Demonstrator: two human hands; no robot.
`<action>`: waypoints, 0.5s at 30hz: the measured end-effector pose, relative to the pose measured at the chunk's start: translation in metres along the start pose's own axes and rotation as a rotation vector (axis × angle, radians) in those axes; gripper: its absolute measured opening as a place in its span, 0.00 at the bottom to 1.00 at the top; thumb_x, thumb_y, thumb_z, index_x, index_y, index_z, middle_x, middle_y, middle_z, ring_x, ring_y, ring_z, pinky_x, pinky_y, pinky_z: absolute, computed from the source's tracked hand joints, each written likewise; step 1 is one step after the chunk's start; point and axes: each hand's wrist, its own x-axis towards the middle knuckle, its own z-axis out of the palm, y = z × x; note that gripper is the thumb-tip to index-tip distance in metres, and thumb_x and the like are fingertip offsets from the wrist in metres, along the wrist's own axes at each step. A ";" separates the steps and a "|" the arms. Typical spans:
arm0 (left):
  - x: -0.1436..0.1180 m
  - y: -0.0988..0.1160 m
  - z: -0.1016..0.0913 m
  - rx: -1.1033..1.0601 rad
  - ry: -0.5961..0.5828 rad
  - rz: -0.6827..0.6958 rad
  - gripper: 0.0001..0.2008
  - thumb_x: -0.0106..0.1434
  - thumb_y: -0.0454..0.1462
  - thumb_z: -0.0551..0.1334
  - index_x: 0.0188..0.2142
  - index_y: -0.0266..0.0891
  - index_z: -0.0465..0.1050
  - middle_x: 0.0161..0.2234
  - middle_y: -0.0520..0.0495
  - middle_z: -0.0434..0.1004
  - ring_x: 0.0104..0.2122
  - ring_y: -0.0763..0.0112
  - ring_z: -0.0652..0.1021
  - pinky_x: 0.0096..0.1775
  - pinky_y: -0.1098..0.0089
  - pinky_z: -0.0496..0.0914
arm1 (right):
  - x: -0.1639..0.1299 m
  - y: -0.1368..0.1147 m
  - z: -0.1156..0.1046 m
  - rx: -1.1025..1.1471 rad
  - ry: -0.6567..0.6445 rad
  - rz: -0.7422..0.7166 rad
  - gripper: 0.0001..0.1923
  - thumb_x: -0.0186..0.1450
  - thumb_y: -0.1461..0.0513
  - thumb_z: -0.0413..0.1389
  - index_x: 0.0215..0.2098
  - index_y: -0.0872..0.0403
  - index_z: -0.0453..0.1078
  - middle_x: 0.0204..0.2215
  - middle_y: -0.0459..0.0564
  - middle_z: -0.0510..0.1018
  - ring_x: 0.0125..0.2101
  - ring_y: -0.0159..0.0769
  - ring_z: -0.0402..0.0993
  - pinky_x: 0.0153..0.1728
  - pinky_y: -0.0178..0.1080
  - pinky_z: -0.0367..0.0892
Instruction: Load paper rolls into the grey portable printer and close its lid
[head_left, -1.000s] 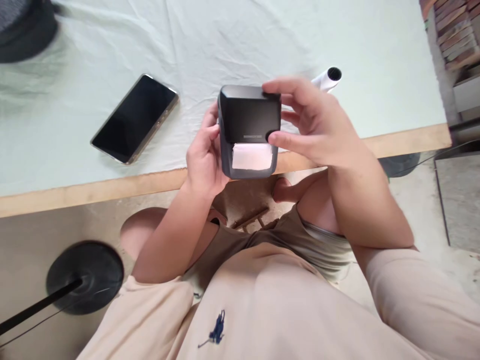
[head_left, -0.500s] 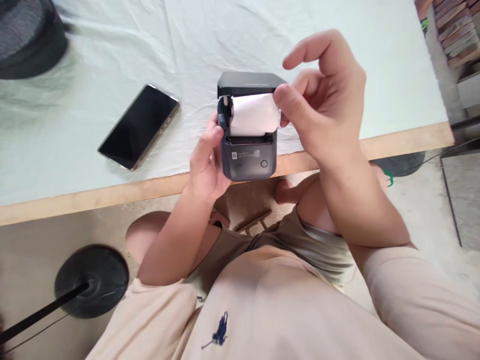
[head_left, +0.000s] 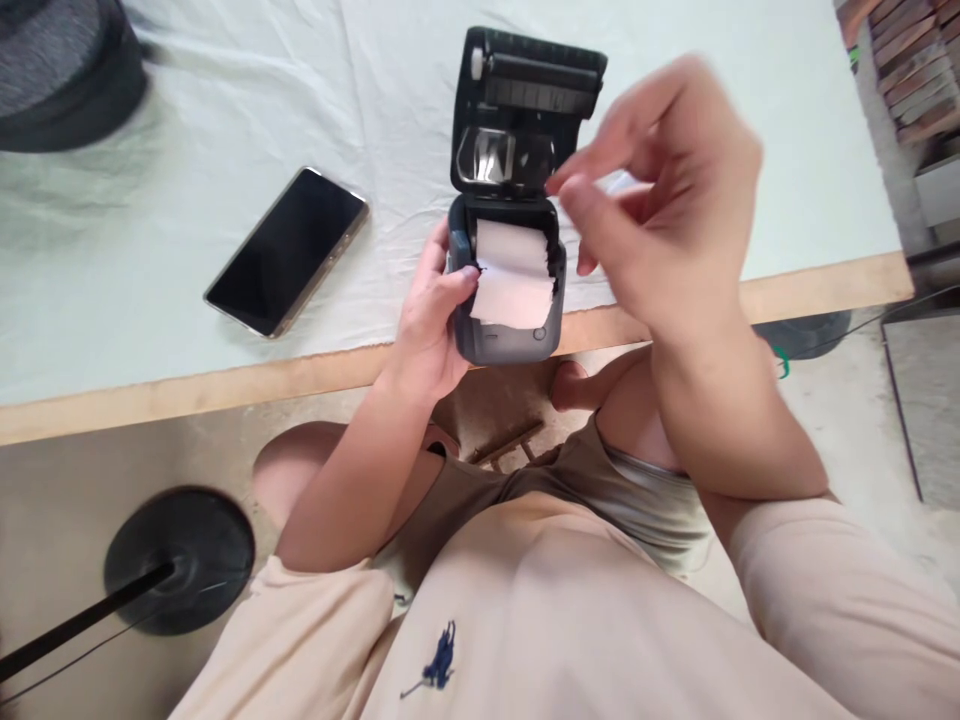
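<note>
My left hand (head_left: 431, 325) is closed around the left side of a small dark grey label printer (head_left: 506, 347), held over the table's front edge, its thumb over the inner rim. The printer's lid (head_left: 525, 110) is swung up and back, baring a black roller and a clear window inside it. White paper (head_left: 514, 300) lies in the compartment, its loose end draped forward over the front. My right hand (head_left: 660, 190), somewhat blurred, is just right of the lid's hinge, fingers curled, thumb and index tips close together. I see nothing held in it.
A black smartphone (head_left: 289, 250) lies on the pale table cloth (head_left: 397, 90) to the left. A round black object (head_left: 67, 80) is at the far left. Below the wooden table edge (head_left: 330, 375) stands a round black base (head_left: 180, 560) with a pole.
The printer's lid has gone from partly raised to fully swung back, uncovering the compartment. The paper's end now lies over the front. My right hand has shifted slightly right.
</note>
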 end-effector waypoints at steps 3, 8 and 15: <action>-0.002 -0.002 -0.002 -0.025 -0.040 0.004 0.18 0.69 0.38 0.68 0.57 0.46 0.75 0.54 0.47 0.82 0.73 0.47 0.71 0.71 0.54 0.70 | -0.002 -0.007 -0.003 -0.253 -0.237 0.025 0.06 0.66 0.63 0.60 0.41 0.47 0.75 0.39 0.46 0.86 0.34 0.42 0.81 0.32 0.45 0.69; -0.003 -0.005 0.003 0.005 -0.022 0.004 0.24 0.64 0.40 0.71 0.58 0.48 0.73 0.59 0.47 0.81 0.74 0.43 0.69 0.69 0.52 0.72 | 0.002 -0.011 0.003 -0.686 -0.459 0.152 0.21 0.65 0.60 0.60 0.56 0.40 0.76 0.42 0.51 0.87 0.38 0.55 0.81 0.32 0.49 0.68; -0.003 -0.003 0.007 -0.028 -0.003 0.017 0.16 0.67 0.36 0.66 0.54 0.47 0.75 0.53 0.47 0.84 0.73 0.49 0.71 0.66 0.53 0.75 | 0.002 -0.008 -0.018 -0.212 -0.287 0.096 0.22 0.56 0.63 0.65 0.48 0.40 0.75 0.40 0.42 0.86 0.31 0.41 0.78 0.28 0.44 0.69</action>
